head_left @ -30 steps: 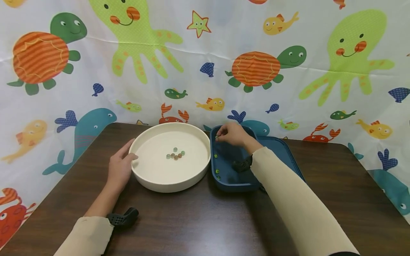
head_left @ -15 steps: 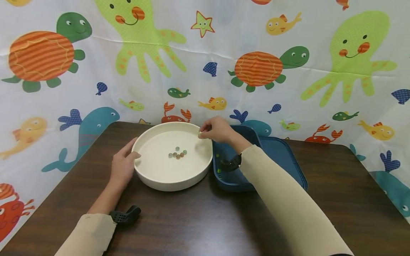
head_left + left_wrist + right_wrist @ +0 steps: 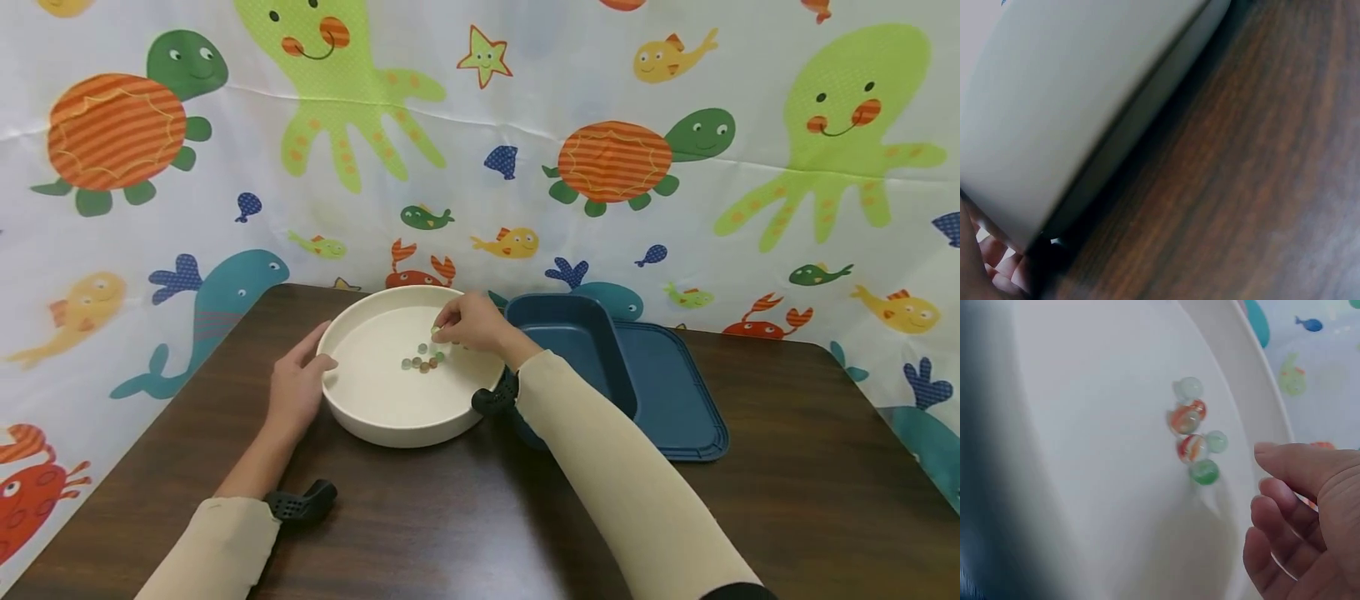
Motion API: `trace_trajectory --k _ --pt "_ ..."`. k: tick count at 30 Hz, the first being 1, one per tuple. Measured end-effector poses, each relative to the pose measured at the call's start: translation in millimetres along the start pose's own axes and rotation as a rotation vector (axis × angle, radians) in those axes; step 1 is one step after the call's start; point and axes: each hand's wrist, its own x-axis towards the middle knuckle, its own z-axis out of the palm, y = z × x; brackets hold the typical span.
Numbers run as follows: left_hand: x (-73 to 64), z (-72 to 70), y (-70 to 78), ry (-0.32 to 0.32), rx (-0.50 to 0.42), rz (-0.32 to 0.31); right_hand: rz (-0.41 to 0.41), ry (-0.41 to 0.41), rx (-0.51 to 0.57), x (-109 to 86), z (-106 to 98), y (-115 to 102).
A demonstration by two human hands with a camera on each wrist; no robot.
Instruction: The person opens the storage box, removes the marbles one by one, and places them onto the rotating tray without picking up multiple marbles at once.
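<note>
My left hand (image 3: 296,387) grips the left rim of a round white tray (image 3: 375,408), thumb over the edge, fingers around the outside. In the left wrist view, the tray's wall (image 3: 1066,94) fills the upper left, with fingers (image 3: 1007,269) at its lower end. Over the tray's right half, my right hand (image 3: 476,325) pinches a small yellowish-green marble (image 3: 435,331) at its fingertips. Below it lies a cluster of glass marbles, including a green marble (image 3: 1204,472) and a red-and-white marble (image 3: 1192,449). The right wrist view hides the pinched marble behind the thumb.
A deep blue rectangular bin (image 3: 562,302) stands right of the tray, partly covered by my right forearm. Beside it lies a flat blue lid (image 3: 675,392). Behind the dark wooden table (image 3: 420,517) hangs a cloth (image 3: 480,125) printed with sea animals.
My right hand has moved left from inside the blue bin, across the tray's rim, to beside the marbles, carrying a marble. My left hand keeps its grip on the tray.
</note>
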Motion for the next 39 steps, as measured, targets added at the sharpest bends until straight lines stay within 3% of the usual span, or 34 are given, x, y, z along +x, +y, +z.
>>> trace_trajectory --k 8,17,21,25,31,35,39 --pt "-0.9 2.0 3.4 -0.015 -0.007 0.015 0.068 0.007 -0.005 6.9 10 5" --pt "1.5 0.1 -0.7 -0.017 -0.008 0.026 0.033 -0.01 -0.206 7.7 17 4" --pt "2.4 0.9 -2.2 -0.021 -0.009 0.017 0.047 -0.016 -0.195 7.5 17 4" --pt "2.6 1.2 -2.0 -0.019 -0.014 0.01 0.015 -0.03 -0.106 2.2 2 -1" --pt "4.1 2.6 1.5 -0.013 -0.008 0.019 -0.018 0.008 0.017 -20.0 -43 -7" --pt "5.2 2.8 1.8 -0.01 0.007 0.018 0.0 0.048 -0.012 -40.4 -60 4" --pt "7.2 1.4 1.4 -0.013 0.008 0.016 0.017 0.064 -0.08 -62.8 -63 21"
